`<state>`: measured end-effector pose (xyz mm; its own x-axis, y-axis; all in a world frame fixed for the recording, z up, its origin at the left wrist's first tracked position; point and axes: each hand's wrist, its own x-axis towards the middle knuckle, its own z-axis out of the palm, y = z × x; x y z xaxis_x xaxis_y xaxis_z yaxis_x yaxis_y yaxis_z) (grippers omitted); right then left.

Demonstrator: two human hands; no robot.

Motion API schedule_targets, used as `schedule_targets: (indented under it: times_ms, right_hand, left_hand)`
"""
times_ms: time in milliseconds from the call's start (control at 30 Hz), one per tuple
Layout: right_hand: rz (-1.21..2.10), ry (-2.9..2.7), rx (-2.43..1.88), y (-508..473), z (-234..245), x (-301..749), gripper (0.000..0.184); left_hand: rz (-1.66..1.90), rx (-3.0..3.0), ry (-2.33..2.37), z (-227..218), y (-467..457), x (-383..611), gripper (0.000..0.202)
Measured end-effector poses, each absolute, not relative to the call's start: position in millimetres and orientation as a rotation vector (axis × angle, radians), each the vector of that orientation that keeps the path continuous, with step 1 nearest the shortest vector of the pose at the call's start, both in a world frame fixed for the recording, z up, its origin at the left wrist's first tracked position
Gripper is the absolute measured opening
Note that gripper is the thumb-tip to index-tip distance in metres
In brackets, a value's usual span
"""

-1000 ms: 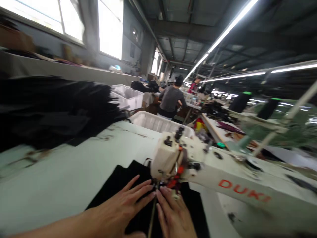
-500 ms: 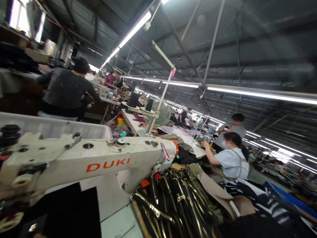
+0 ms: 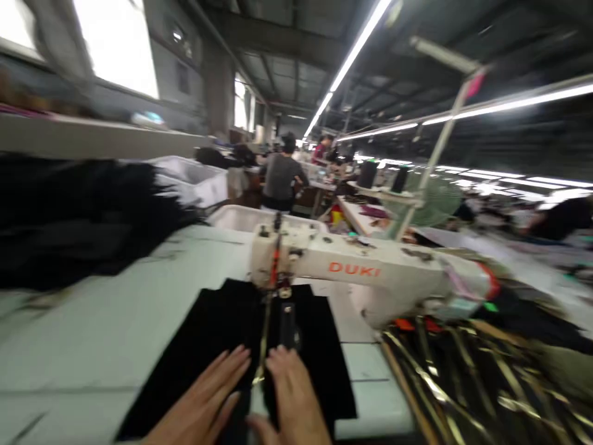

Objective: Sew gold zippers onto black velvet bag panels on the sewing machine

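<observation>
My left hand (image 3: 206,398) lies flat on a piece of black fabric (image 3: 208,334), fingers stretched out and pointing toward the sewing machine (image 3: 393,269). On the other side of a gold-toothed zipper (image 3: 263,352), my right hand (image 3: 294,395) also rests flat, its fingers extended and its thumb out to the side. The zipper runs lengthwise between both hands and up to the machine's needle area. Under the machine head, the fabric's far edge meets the presser foot, where detail is blurred.
Several black zippers with gold teeth (image 3: 445,383) are heaped to the right. Black cloth (image 3: 83,216) is piled at the left of the pale table (image 3: 92,334). Behind the machine stand a white bin (image 3: 245,216) and a thread stand (image 3: 435,154). A person (image 3: 281,176) sits farther back.
My view has swung left and down from the workshop on the right. Both hands are now visible on the black fabric, and the machine appears farther right.
</observation>
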<state>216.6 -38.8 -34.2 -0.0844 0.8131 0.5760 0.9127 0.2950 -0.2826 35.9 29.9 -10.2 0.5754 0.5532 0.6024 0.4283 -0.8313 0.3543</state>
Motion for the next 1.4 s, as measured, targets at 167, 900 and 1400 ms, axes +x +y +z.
schedule_targets:
  times_ms: [167,900,1400]
  right_hand:
    - [-0.37,-2.03,-1.347,-34,-27,224,0.047]
    - [-0.485,-2.193,-1.361,-19,-3,221,0.027]
    - [-0.638,-2.143,-1.496,-15,-6,230,0.029]
  left_hand:
    - [0.66,2.604,1.017,16,12,2,0.04]
    - [0.327,3.093,0.787,28,28,-10,0.055]
    - [0.446,3.017,0.843,19,21,-2,0.045]
